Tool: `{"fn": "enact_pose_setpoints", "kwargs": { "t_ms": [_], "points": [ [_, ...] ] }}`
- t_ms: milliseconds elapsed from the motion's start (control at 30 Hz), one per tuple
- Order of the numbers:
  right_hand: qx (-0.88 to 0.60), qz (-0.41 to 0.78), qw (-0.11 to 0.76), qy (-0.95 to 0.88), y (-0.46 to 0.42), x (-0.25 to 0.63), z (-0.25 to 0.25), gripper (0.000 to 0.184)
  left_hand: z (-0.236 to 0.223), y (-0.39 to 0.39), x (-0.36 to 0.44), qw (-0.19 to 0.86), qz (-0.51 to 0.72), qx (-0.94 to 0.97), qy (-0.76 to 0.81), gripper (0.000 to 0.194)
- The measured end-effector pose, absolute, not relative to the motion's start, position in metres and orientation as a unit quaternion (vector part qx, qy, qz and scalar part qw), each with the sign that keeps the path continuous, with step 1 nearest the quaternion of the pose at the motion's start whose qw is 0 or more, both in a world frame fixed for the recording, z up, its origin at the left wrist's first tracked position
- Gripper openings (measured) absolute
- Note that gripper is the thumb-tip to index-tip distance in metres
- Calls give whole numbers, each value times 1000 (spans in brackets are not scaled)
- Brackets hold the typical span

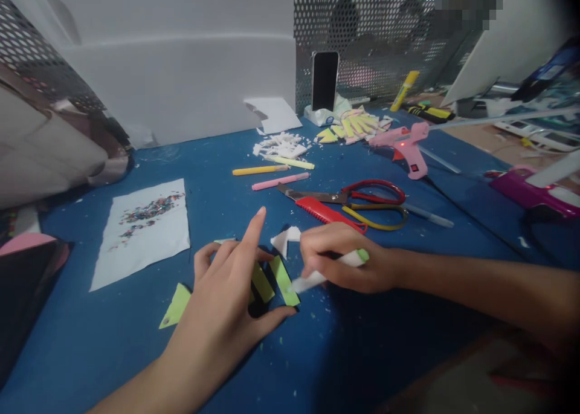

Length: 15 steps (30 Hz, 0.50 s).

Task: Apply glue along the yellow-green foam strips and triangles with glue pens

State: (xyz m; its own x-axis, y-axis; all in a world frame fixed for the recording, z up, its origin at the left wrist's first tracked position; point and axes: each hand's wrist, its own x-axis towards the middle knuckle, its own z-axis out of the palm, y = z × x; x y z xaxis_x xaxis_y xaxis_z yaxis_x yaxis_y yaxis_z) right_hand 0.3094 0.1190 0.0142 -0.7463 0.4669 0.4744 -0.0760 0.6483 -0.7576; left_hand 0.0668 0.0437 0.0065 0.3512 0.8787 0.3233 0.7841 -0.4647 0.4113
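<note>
My left hand (pixel 226 293) rests on the blue table (pixel 317 353) with fingers spread, pressing down on green paper strips (pixel 284 280). The index finger lifts off the surface. My right hand (pixel 344 258) is closed around a white marker with a green end (pixel 330 269), its tip touching one green strip. A green paper triangle (pixel 176 306) lies to the left of my left hand. A small white scrap (pixel 284 239) sits just behind the strips.
Two pairs of scissors (pixel 362 205), a red cutter (pixel 324 213), a pink glue gun (pixel 405 147), markers (pixel 272 175), paper scraps (pixel 353 127), a phone (pixel 325 80) and a white sheet with glitter (pixel 142 229) lie around. White foam boards (pixel 181 57) stand behind.
</note>
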Motion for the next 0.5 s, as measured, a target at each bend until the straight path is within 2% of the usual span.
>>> {"fn": "enact_pose_setpoints", "kwargs": {
  "t_ms": [167, 267, 500],
  "points": [
    [-146, 389, 345, -842, 119, 309, 14, 30, 6, 45, 67, 96, 254, 816, 511, 135],
    [-114, 417, 324, -842, 119, 309, 14, 33, 8, 45, 67, 98, 253, 816, 510, 140],
    [-109, 440, 321, -831, 119, 310, 14, 35, 9, 44, 67, 98, 249, 818, 509, 137]
  ]
}}
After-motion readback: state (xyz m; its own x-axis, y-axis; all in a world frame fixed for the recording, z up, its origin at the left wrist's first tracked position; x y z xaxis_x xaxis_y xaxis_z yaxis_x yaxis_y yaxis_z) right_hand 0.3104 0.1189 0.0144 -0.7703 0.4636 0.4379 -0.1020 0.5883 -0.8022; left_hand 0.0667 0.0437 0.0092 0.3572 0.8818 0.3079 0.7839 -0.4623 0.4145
